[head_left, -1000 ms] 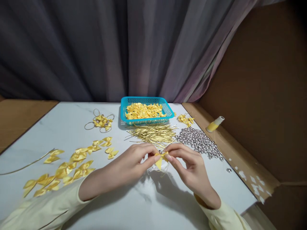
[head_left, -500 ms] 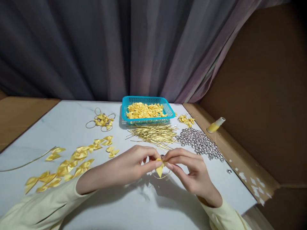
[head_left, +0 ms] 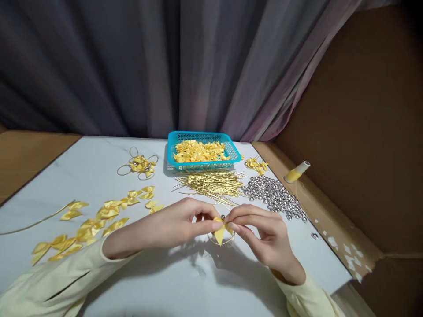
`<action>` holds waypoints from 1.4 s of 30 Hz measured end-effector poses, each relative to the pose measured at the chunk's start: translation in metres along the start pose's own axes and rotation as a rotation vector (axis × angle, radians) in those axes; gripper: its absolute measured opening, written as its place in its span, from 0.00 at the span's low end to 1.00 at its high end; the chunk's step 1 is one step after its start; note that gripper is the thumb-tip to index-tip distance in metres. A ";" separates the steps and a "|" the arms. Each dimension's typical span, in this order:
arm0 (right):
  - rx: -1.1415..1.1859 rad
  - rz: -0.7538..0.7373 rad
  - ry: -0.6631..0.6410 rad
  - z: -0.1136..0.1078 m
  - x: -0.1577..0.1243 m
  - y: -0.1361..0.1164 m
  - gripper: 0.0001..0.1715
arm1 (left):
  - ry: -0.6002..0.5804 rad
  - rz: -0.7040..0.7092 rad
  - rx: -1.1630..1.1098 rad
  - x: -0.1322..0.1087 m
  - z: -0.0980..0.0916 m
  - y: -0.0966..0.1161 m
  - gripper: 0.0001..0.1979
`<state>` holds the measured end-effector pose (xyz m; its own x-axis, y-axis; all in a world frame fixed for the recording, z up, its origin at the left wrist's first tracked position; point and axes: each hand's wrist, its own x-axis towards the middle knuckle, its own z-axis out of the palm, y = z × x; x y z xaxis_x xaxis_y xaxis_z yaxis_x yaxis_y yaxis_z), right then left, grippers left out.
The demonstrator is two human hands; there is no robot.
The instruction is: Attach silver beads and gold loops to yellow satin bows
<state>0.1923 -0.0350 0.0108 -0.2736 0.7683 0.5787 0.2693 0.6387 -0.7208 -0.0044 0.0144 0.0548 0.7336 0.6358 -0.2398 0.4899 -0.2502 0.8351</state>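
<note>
Between my two hands, above the table, is a yellow ribbon bow (head_left: 219, 235) with a thin gold loop (head_left: 228, 241) hanging under it. A small silver bell-like bead (head_left: 223, 217) shows at the top of the bow. My left hand (head_left: 198, 222) pinches the bow's left side between thumb and forefinger. On the other side, my right hand (head_left: 257, 229) grips the bow's right edge with thumb and fingertips. The fingers partly cover the bow's middle, so how bead and loop are fastened is hidden.
Behind my hands lie gold twist ties (head_left: 211, 182) and a blue basket (head_left: 171, 152) of yellow bows. Silver beads (head_left: 274, 193) are heaped at right, near a yellow thread spool (head_left: 296, 172). Loose bows (head_left: 89, 230) and a looped bow cluster (head_left: 142, 165) lie left.
Both hands keep their pinch on the bow. The bow has turned slightly, so its right tail and the silver bead show more clearly. The whole view has shifted a little.
</note>
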 end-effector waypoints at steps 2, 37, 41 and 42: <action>0.001 -0.001 0.003 0.000 0.000 0.000 0.09 | -0.013 0.004 -0.010 0.000 -0.001 0.000 0.13; 0.404 0.024 -0.047 -0.048 0.005 -0.062 0.09 | 0.331 0.104 0.266 0.015 0.000 -0.022 0.12; 0.209 0.263 -0.113 -0.021 0.003 -0.054 0.09 | 0.357 0.107 0.267 0.011 0.002 -0.018 0.12; 0.127 0.326 -0.119 -0.014 0.002 -0.050 0.09 | 0.361 0.102 0.267 0.010 0.002 -0.017 0.12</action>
<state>0.1913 -0.0650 0.0530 -0.2994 0.9159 0.2675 0.2453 0.3448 -0.9060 -0.0045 0.0234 0.0369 0.5964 0.8001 0.0641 0.5626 -0.4737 0.6776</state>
